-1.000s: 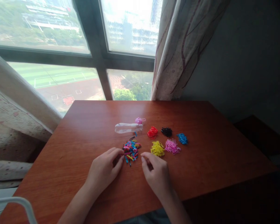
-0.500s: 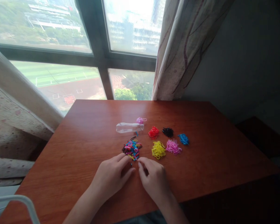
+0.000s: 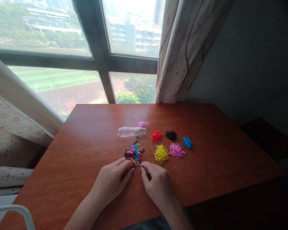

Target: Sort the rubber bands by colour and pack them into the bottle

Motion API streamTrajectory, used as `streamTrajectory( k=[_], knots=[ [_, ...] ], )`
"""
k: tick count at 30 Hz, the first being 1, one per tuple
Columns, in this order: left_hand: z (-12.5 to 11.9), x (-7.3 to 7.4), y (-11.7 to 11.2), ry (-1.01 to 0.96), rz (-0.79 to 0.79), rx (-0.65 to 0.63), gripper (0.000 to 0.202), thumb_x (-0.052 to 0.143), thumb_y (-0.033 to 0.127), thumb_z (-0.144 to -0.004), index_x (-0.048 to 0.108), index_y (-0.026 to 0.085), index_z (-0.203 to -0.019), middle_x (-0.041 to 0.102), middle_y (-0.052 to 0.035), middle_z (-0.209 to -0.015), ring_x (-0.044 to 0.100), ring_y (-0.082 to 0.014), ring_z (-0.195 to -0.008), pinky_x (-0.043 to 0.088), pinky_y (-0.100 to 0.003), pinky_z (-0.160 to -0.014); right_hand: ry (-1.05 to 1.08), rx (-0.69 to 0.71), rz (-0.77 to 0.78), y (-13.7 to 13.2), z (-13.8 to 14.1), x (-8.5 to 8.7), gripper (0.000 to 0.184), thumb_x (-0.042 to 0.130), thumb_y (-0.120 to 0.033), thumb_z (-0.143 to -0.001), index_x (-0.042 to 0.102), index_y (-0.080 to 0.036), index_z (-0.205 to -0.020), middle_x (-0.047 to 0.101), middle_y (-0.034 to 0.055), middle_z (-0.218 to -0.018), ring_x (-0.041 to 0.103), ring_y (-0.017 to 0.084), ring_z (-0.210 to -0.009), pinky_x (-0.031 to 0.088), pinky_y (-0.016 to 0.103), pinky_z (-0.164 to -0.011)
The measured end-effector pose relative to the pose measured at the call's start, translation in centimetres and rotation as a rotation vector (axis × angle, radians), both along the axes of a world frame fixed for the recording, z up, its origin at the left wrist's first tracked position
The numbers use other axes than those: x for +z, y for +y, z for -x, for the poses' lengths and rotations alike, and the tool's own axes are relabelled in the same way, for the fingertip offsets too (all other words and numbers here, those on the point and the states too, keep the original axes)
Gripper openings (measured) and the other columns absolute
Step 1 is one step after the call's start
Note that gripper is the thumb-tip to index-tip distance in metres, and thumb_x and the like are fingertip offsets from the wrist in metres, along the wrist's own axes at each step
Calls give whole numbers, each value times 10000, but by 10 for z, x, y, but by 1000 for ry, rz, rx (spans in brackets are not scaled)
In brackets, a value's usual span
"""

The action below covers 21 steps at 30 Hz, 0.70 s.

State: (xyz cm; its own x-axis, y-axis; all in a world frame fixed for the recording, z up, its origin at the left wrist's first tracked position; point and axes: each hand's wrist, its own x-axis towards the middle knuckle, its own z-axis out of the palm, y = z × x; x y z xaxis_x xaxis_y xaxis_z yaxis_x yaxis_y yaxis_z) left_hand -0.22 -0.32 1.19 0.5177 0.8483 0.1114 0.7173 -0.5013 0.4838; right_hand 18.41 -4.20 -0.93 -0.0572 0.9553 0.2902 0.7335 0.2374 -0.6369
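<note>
A mixed pile of small rubber bands (image 3: pixel 134 152) in several colours lies just beyond my hands. At its near edge my left hand (image 3: pixel 114 177) is closed, with a dark rubber band (image 3: pixel 133 166) showing between thumb and forefinger. My right hand (image 3: pixel 157 180) rests to the right with thumb and forefinger pinched together; anything between them is too small to make out. Sorted heaps lie further right: yellow bands (image 3: pixel 161 154), pink bands (image 3: pixel 177 150), red bands (image 3: pixel 156 136), black bands (image 3: pixel 171 135) and blue bands (image 3: pixel 187 142).
Behind the mixed pile a clear bottle (image 3: pixel 129 132) lies on its side, a pink cap with a loop (image 3: pixel 142 124) beside its neck. One blue band (image 3: pixel 139 138) lies apart near it. The wooden table (image 3: pixel 69 166) meets a window (image 3: pixel 132 86) with curtains (image 3: pixel 175 64).
My left thumb has moved up toward the forefinger, closing on the dark band. My left hand has drawn slightly left, away from the right fingertips. The whole view has shifted a little.
</note>
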Motion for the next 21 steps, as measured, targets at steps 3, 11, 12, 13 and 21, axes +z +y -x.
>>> streamTrajectory(
  k=[3, 11, 12, 13, 21],
  knots=[
    [6, -1, 2, -43, -2, 43, 181, 473, 263, -947, 639, 254, -1019, 691, -4, -919, 669, -139, -777, 478, -220, -681, -13, 1, 19, -1, 1, 1, 216, 487, -138, -918, 680, -222, -963, 723, 24, -824, 674, 165, -752, 425, 231, -695],
    [19, -5, 6, -33, 5, 193, 180, 478, 307, -950, 636, 242, -1007, 681, 5, -867, 641, -141, -731, 461, -243, -673, -58, -43, 72, 0, 4, 4, 125, 562, -178, -901, 663, -228, -955, 685, -8, -713, 635, 158, -643, 362, 242, -617],
    [18, -5, 6, -26, 9, 198, 182, 479, 311, -950, 636, 243, -1011, 686, 3, -881, 646, -146, -743, 462, -246, -677, -73, -52, 79, 0, 5, 5, 102, 582, -190, -897, 660, -230, -950, 683, -11, -705, 631, 156, -631, 352, 242, -606],
    [18, -5, 6, -18, 11, 202, 182, 480, 314, -949, 636, 244, -1014, 692, 2, -894, 650, -150, -756, 463, -249, -680, -88, -57, 80, 1, 6, 5, 86, 598, -197, -892, 657, -231, -944, 684, -13, -704, 631, 156, -627, 343, 242, -597],
    [14, -5, 3, 33, 0, 194, 191, 474, 323, -951, 644, 250, -997, 711, -1, -916, 679, -167, -806, 468, -249, -674, -118, -58, 49, 5, 7, 4, 131, 552, -169, -918, 665, -224, -883, 683, -10, -690, 642, 152, -632, 326, 243, -587]
  ],
)
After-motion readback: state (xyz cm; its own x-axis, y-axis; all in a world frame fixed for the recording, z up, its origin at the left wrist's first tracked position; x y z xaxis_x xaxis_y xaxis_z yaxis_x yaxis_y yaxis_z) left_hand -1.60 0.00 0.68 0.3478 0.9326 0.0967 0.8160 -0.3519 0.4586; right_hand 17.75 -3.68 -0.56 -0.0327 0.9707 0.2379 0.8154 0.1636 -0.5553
